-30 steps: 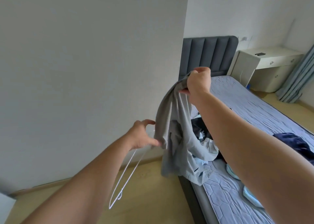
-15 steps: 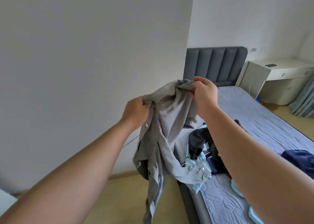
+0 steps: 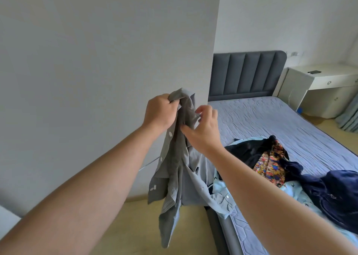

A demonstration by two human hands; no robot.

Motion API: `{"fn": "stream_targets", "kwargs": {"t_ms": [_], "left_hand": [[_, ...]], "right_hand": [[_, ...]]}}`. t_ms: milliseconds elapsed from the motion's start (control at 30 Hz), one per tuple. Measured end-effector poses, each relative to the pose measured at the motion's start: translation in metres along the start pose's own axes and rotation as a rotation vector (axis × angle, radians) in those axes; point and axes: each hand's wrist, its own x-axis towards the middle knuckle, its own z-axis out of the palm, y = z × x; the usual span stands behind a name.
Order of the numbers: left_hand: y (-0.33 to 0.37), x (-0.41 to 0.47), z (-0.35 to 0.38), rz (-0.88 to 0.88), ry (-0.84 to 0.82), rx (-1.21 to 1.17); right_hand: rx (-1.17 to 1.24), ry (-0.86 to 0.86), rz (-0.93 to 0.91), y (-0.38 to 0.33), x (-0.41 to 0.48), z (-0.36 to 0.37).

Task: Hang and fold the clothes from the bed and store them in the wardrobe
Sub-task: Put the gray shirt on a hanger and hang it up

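Observation:
A grey button-up shirt (image 3: 177, 169) hangs in the air beside the bed (image 3: 271, 119). My left hand (image 3: 159, 111) grips its bunched collar at the top. My right hand (image 3: 203, 128) is just right of it, thumb and curled fingers round a fold of the shirt below the collar. A thin white hanger wire (image 3: 149, 163) shows behind the shirt, mostly hidden. On the bed lies a pile: a black garment (image 3: 249, 152), a colourful patterned one (image 3: 271, 163), a navy one (image 3: 329, 192) and a light blue shirt (image 3: 222, 194).
A white wall (image 3: 96, 61) stands close on the left, ending at the grey headboard (image 3: 246, 74). A white desk (image 3: 319, 78) with a phone (image 3: 314, 72) stands at the back right, beside a blue curtain (image 3: 348, 115). Wooden floor (image 3: 135, 225) lies below the shirt.
My left hand rose from the hanger level to the shirt's collar and took hold of it. My right hand dropped from the collar to a fold just below. The shirt now hangs from my left hand.

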Motion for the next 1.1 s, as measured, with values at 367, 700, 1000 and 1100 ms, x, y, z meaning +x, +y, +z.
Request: {"fn": "stream_targets", "kwargs": {"t_ms": [367, 700, 1000, 1100], "left_hand": [[-0.014, 0.011, -0.015, -0.002, 0.05, 0.158], [-0.027, 0.018, -0.021, -0.147, 0.025, 0.08], [-0.016, 0.013, -0.012, -0.156, 0.051, 0.016], [-0.014, 0.014, -0.014, -0.165, 0.077, 0.028]], "right_hand": [[0.031, -0.105, 0.288, 0.03, 0.016, 0.01], [-0.316, -0.331, 0.028, 0.037, 0.021, -0.012], [-0.734, -0.156, 0.202, 0.06, 0.006, -0.014], [-0.616, -0.19, 0.293, 0.069, 0.012, -0.016]]}}
